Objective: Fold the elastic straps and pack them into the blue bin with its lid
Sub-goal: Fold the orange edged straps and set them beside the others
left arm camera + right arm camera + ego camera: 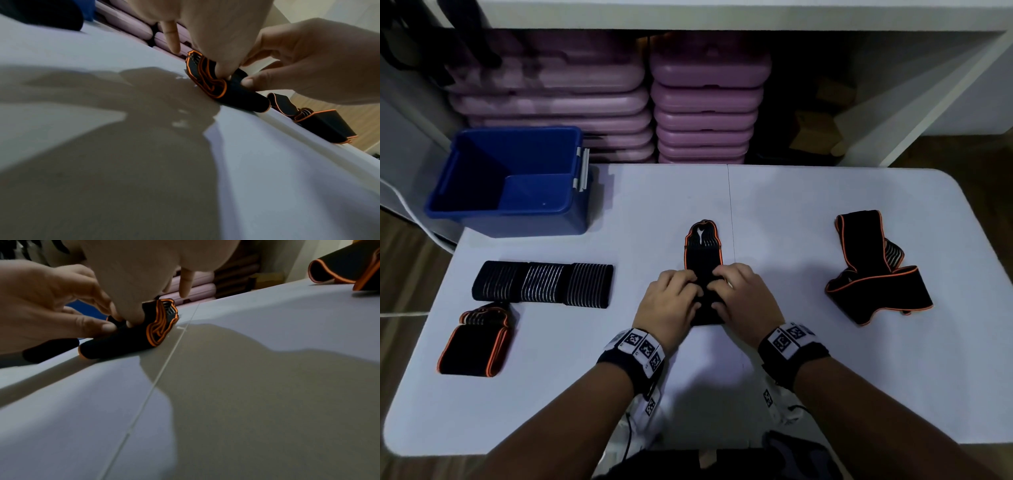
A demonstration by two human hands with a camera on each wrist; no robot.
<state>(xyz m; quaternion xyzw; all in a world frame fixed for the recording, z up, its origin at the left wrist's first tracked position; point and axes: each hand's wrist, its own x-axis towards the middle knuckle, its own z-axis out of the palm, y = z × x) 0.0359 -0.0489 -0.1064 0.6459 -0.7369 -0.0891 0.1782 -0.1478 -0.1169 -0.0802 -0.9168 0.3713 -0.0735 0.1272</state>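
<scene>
Both my hands are on one strap (703, 246) at the middle of the surface (808, 377), its far end pointing away from me. My left hand (670, 305) has its fingers curled down onto the near part of the strap, thumb tip pressed against the black fabric from my side; the left wrist view shows fingertips pushing into the folded layers while the little finger (171, 37) stands out straight, clear of the cloth. My right hand (744, 301) mirrors it: curled fingers on top, thumb against the side of the bundle, little finger (186, 283) pointing down and touching nothing. So each grip is closed onto the strap, pinching it between thumb and fingers. In the wrist views the strap shows several orange-edged layers stacked at its far end and a rounded black fold at the near end, lying on the surface.

The bin (510, 178) stands open at the far left corner of the surface, nothing visible inside it; I cannot see its lid. Near it, on my left, lies a flat striped strap (542, 284), and just in front of that a folded strap (476, 342) with orange edging, the two touching or nearly so. Well apart on my right sits a loose strap (876, 270), unfolded and looped over itself. Behind the surface, purple cases (705, 102) are stacked in two columns under a white shelf (722, 13).
</scene>
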